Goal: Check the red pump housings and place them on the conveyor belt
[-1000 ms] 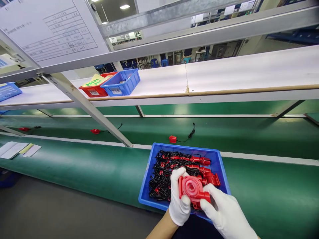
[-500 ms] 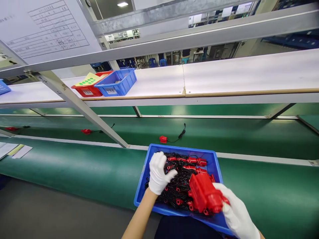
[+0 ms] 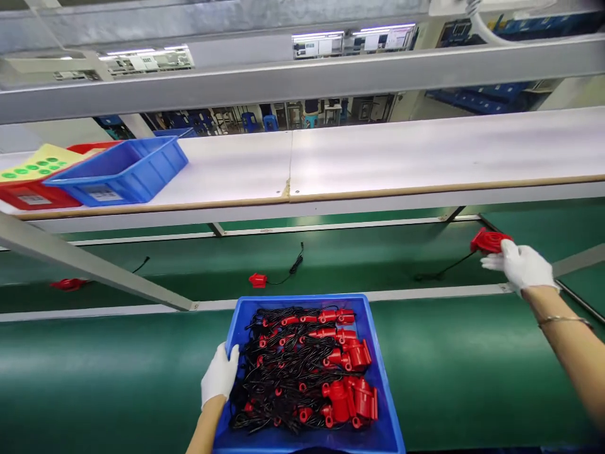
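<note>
My right hand (image 3: 527, 268), in a white glove, holds a red plastic housing with a black cord (image 3: 489, 241) over the far green belt at the right. Its cord (image 3: 439, 274) hangs toward the belt, slightly blurred. In a white glove too, my left hand (image 3: 220, 375) grips the left rim of a blue bin (image 3: 385, 384), thumb over the edge. Inside the bin lie several red housings (image 3: 338, 400) in rows, with bundled black cords (image 3: 288, 359) filling its left and middle.
Another red housing (image 3: 258, 280) rests on the far belt (image 3: 359, 265) behind the bin, and one (image 3: 69, 284) lies farther left. A white shelf (image 3: 378, 157) runs above, carrying a blue tray (image 3: 127, 173) and a red tray (image 3: 42, 194). A slanted post (image 3: 94, 265) stands left.
My right hand has moved from the bin's right side out to the far belt, holding a red housing. My left hand has shifted from over the cords to the bin's left rim. The view has turned right.
</note>
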`<state>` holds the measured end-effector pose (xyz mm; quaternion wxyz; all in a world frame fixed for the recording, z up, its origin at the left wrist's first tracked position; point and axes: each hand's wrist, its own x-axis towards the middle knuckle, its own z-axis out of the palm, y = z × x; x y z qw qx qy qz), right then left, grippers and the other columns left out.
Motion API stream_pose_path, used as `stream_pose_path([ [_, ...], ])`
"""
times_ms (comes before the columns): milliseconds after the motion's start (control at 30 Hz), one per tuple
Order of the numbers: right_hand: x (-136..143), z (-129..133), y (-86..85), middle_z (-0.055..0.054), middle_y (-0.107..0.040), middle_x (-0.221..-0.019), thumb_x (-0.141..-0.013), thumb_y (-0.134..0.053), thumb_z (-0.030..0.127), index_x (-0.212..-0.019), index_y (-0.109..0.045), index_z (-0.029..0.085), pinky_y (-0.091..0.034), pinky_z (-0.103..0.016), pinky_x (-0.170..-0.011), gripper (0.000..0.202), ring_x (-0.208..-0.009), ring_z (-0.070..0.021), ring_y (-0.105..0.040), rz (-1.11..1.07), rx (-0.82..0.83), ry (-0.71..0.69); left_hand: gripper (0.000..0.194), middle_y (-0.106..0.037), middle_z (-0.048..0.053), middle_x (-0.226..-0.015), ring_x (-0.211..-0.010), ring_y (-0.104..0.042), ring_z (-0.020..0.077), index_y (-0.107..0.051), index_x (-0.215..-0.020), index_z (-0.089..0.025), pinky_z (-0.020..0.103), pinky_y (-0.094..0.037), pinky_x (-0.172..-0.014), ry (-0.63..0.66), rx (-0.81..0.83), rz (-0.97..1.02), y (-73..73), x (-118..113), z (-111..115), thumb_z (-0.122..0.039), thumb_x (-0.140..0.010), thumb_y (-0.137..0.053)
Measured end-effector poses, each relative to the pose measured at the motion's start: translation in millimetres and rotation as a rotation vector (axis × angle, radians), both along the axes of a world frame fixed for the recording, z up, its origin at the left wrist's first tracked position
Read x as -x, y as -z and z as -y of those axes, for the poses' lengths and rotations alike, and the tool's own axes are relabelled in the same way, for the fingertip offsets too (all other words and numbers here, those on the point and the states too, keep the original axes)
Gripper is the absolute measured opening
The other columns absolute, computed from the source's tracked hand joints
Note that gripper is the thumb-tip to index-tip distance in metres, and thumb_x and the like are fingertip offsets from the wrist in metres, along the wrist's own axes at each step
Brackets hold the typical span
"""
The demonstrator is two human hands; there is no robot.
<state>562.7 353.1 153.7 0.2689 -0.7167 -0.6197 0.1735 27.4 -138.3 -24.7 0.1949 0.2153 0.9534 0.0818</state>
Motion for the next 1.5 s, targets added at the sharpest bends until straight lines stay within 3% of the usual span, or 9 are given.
stream_pose_path([
  [133,-24.3,-83.6,21.0,-0.042,-0.057,-0.115,-0.098,-0.037,0.058,-0.116,-0.06,-0.009,-0.041,-0.046,-0.089,0.074,-0.124,-0.0373,-0.054,0.234,0.152,0.101,0.058,-0.07,0.016,-0.113,-0.104,-0.068,0.0343,-0.046,-0.131,-0.021,0.044,-0.05,-0.086,-0.043,0.044,0.023,3.4,3.6,-3.3,-0.061,-0.095,-0.027],
  [333,-2.7,-138.9,134.3,-0.013,-0.062,-0.119,-0.097,-0.053,0.045,-0.12,-0.06,0.013,-0.05,-0.041,-0.095,0.04,-0.109,-0.0214,-0.061,0.392,0.419,0.053,0.054,-0.073,0.01,-0.103,-0.094,-0.07,0.0322,-0.048,-0.127,-0.027,0.041,-0.049,-0.081,-0.096,0.075,0.03,1.0,0.9,-4.3,-0.064,-0.094,-0.027],
  [533,48.4,-96.5,256.1,-0.01,-0.062,-0.116,-0.096,-0.055,0.043,-0.119,-0.06,0.015,-0.054,-0.038,-0.087,0.037,-0.102,-0.0189,-0.062,0.457,0.557,-0.05,0.051,-0.073,0.007,-0.092,-0.088,-0.071,0.0313,-0.051,-0.122,-0.028,0.037,-0.049,-0.075,-0.109,0.119,-0.027,-7.9,-7.0,-10.9,-0.064,-0.094,-0.028],
  [700,70.0,-14.3,306.5,-0.011,-0.056,-0.13,-0.095,-0.058,0.04,-0.125,-0.058,0.014,-0.047,-0.047,-0.101,0.04,-0.118,-0.0236,-0.055,0.49,0.427,-0.217,0.052,-0.073,0.008,-0.097,-0.092,-0.07,0.0317,-0.049,-0.125,-0.027,0.037,-0.048,-0.077,-0.093,0.149,-0.04,-8.0,-9.4,-11.7,-0.063,-0.095,-0.027],
  [900,82.7,79.8,302.3,-0.01,-0.061,-0.125,-0.096,-0.056,0.035,-0.124,-0.059,0.013,-0.048,-0.043,-0.099,0.036,-0.113,-0.0207,-0.06,0.407,0.282,-0.479,0.052,-0.073,0.011,-0.104,-0.095,-0.069,0.0324,-0.05,-0.125,-0.024,0.038,-0.048,-0.079,-0.085,0.111,-0.037,-3.7,-9.6,-7.7,-0.061,-0.095,-0.029],
  [1100,99.0,179.1,237.5,-0.019,-0.057,-0.134,-0.102,-0.021,0.038,-0.136,-0.052,0.006,-0.042,-0.043,-0.107,0.055,-0.125,-0.0266,-0.053,0.375,0.068,-0.664,0.047,-0.072,0.013,-0.11,-0.098,-0.069,0.0322,-0.052,-0.12,-0.023,0.039,-0.048,-0.08,-0.074,0.032,-0.013,-3.1,-11.5,-5.3,-0.057,-0.096,-0.031],
  [1233,132.6,244.5,211.4,-0.007,-0.056,-0.139,-0.09,-0.056,0.036,-0.141,-0.051,0.023,-0.036,-0.039,-0.113,0.053,-0.128,-0.024,-0.05,0.43,0.027,-1.042,0.045,-0.071,0.014,-0.112,-0.099,-0.069,0.0321,-0.051,-0.12,-0.022,0.04,-0.048,-0.081,-0.068,-0.011,0.005,-2.3,-11.5,-3.2,-0.055,-0.097,-0.031],
  [1333,165.2,270.1,216.0,-0.014,-0.059,-0.131,-0.073,-0.076,0.025,-0.136,-0.056,0.017,-0.042,-0.044,-0.106,0.066,-0.118,-0.0281,-0.057,0.557,0.087,-1.128,0.045,-0.071,0.015,-0.112,-0.1,-0.068,0.0327,-0.051,-0.12,-0.021,0.042,-0.048,-0.082,-0.068,-0.052,0.024,-2.2,-12.0,-1.6,-0.054,-0.097,-0.031],
  [1500,197.2,274.2,222.8,-0.009,-0.064,-0.11,-0.094,-0.058,0.041,-0.124,-0.058,0.013,-0.052,-0.041,-0.088,0.04,-0.096,-0.0186,-0.063,0.716,0.162,-1.06,0.04,-0.07,0.014,-0.112,-0.101,-0.068,0.032,-0.054,-0.117,-0.022,0.044,-0.048,-0.087,-0.09,-0.16,0.062,-6.5,-13.8,1.3,-0.052,-0.096,-0.037],
])
